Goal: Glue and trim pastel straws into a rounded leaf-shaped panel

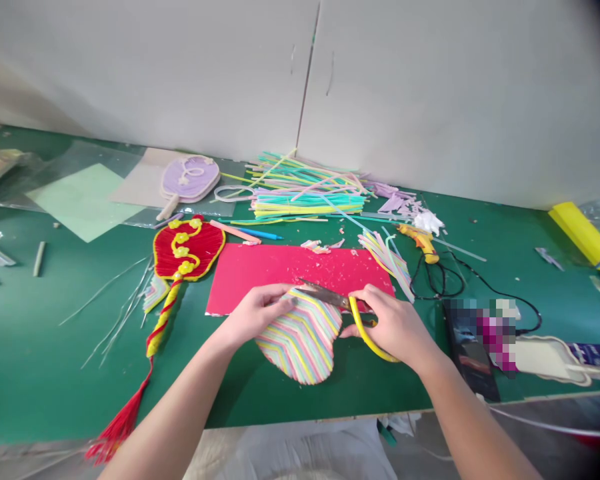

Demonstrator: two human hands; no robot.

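My left hand (263, 312) is closed on the upper left edge of a fan-shaped panel (303, 343) covered in pastel zigzag stripes of pink, yellow, green and white. In my right hand (387, 323) are scissors (330, 295) with yellow handles and dark blades. The blades lie along the panel's top edge, pointing left toward my left fingers. Under the blades is a red card (295, 267) strewn with small trimmings. Part of the right fingers is hidden behind the yellow handle.
A red and yellow tasselled fan (190, 250) lies left, a lilac fan (190, 179) behind it. Pastel pipe cleaners (310, 200) are heaped at the back. A yellow glue gun (421, 241) with a black cord lies right, above a phone (473, 353) near the table's front edge.
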